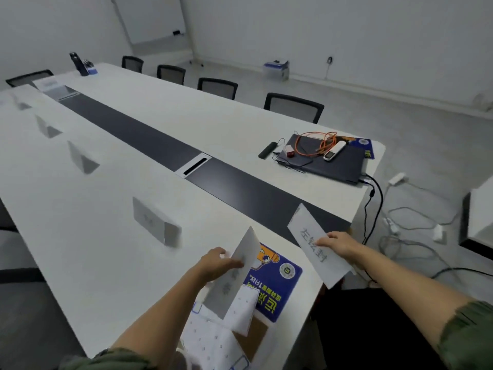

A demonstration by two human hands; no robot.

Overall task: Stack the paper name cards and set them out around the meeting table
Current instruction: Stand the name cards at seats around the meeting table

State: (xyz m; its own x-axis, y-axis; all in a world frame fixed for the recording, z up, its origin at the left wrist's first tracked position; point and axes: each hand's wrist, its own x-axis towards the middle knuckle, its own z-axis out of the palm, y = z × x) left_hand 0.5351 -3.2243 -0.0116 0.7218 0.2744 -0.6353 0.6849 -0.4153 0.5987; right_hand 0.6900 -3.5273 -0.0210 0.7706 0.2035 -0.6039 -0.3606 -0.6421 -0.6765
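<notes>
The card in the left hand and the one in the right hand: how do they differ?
The left card shows only faint, blurred writing; the right card shows dark handwritten characters. The left card is over the blue printed sheet; the right card is at the end edge of the table. Both are white paper, pinched in the left hand and right hand.

We count two hands, each holding one paper: the left hand [218, 263] pinches a folded card [246, 247], the right hand [338, 244] a lettered card [306, 231]. Beyond the left fingers stand at least four tent cards [157, 222]. Beyond the right fingers lie one laptop [336, 162] and two remotes [334, 150]. We also count two blue mats [274, 279] and five chairs [293, 106].
</notes>
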